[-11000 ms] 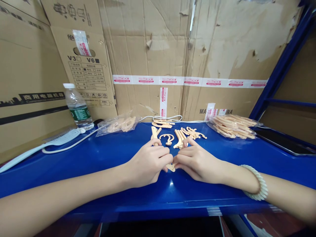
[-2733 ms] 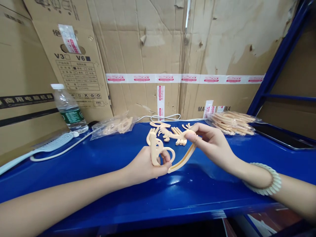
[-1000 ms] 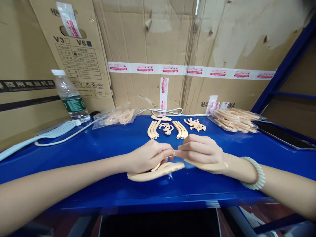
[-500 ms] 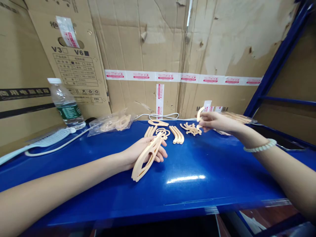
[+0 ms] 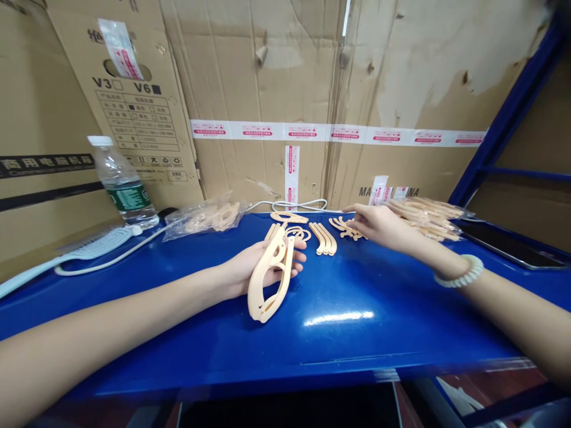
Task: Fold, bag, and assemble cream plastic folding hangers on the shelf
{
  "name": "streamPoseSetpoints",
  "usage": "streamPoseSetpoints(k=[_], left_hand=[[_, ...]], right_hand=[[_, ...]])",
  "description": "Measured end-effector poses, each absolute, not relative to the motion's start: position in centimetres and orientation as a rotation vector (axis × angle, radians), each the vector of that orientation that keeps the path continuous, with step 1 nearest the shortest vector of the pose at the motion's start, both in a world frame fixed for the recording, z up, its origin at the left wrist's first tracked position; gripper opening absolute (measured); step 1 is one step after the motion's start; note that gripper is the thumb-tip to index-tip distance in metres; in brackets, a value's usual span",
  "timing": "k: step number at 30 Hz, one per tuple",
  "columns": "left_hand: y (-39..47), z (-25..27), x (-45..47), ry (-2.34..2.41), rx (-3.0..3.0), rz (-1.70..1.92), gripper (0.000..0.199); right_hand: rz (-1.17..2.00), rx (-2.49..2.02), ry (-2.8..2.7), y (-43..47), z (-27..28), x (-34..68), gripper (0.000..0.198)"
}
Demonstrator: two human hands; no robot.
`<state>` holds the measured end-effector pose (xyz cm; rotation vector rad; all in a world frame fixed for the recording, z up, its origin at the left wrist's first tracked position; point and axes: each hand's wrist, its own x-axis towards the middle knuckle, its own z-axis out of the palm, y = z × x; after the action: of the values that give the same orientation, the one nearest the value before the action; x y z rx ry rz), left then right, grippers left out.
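My left hand point(image 5: 254, 264) is closed around the beige plastic parts of a folding clothes hanger point(image 5: 261, 279), tilted with the wide curved end towards me. Its parts are spread a little, leaving a gap between them. To the right, my right hand point(image 5: 379, 226) hovers at a small pile of curved beige hooks point(image 5: 348, 227), its index finger stretched out and the thumb apart from it. I see nothing held between those fingers. Between the hands lie a row of slim curved bars point(image 5: 323, 239) and some ring-shaped pieces point(image 5: 297, 232), partly covered by the hanger. Another hanger piece point(image 5: 289, 218) lies behind.
A bag of beige parts point(image 5: 205, 217) lies at the left, more bagged parts point(image 5: 423, 217) at the right beside a dark phone point(image 5: 513, 245). A water bottle point(image 5: 122, 184), a pale blue brush point(image 5: 98, 245) and a white cable point(image 5: 307, 205) lie along the back. Cardboard point(image 5: 263, 89) walls the blue table point(image 5: 379, 339).
The curved hook that was raised in my right hand no longer shows there, and that hand has come lower over the pile. The hanger in my left hand has turned and spread wider.
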<state>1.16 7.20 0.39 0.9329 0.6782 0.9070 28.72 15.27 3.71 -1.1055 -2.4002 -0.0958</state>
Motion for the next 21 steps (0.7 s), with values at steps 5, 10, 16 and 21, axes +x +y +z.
streamPoseSetpoints(k=[5, 10, 16, 21], left_hand=[[6.7, 0.4, 1.1, 0.74, 0.967, 0.968, 0.024], [6.1, 0.9, 1.4, 0.808, 0.963, 0.994, 0.027], [6.1, 1.2, 1.4, 0.681, 0.841, 1.028, 0.038], [5.5, 1.1, 1.8, 0.69, 0.982, 0.98, 0.032]], right_hand=[[-0.328, -0.188, -2.666, 7.4, 2.9, 23.6, 0.028], [-0.654, 0.064, -2.658, 4.8, 1.6, 22.0, 0.021], [-0.775, 0.055, -2.593, 5.9, 1.7, 22.5, 0.021], [-0.816, -0.008, -2.572, 5.9, 1.5, 22.4, 0.018]])
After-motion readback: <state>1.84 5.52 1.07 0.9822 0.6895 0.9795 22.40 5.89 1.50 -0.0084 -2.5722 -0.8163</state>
